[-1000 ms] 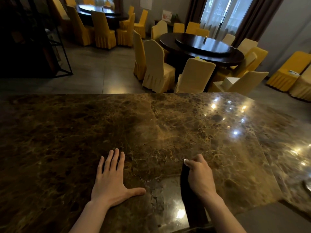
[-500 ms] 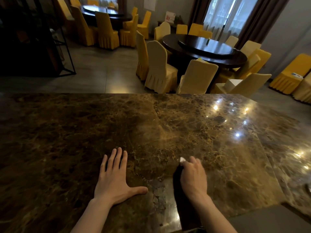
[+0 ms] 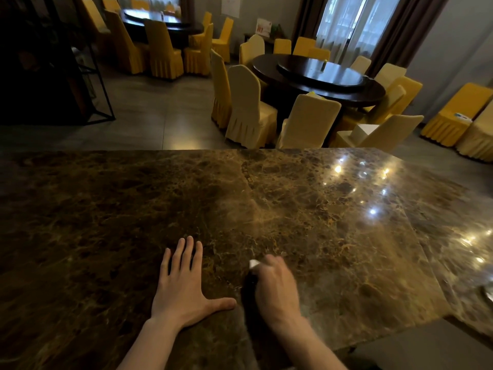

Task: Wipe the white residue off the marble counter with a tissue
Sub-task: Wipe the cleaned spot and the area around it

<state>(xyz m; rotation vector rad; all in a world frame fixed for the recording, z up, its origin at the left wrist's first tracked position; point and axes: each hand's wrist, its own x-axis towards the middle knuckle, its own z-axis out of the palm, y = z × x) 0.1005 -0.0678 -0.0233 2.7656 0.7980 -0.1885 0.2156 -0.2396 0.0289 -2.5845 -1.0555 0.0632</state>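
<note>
A dark brown marble counter [image 3: 333,236] fills the lower half of the head view. My right hand [image 3: 277,289] presses down on it near the front edge, closed around a white tissue [image 3: 253,263] whose corner sticks out past the fingertips. The hand is blurred. My left hand [image 3: 184,287] lies flat on the marble just to the left, fingers spread, thumb pointing toward the right hand and holding nothing. A faint pale haze on the marble [image 3: 256,209] lies beyond the tissue; I cannot tell whether it is residue or glare.
The counter's right part [image 3: 453,236] reflects ceiling lights. Its front edge steps back at the lower right [image 3: 400,340]. Beyond the far edge stand round dark dining tables [image 3: 320,76] ringed by yellow-covered chairs [image 3: 248,108], and a dark metal shelf [image 3: 88,76] at the left.
My right hand with the tissue has slid leftward, closer to my left thumb. The left hand has stayed flat in place.
</note>
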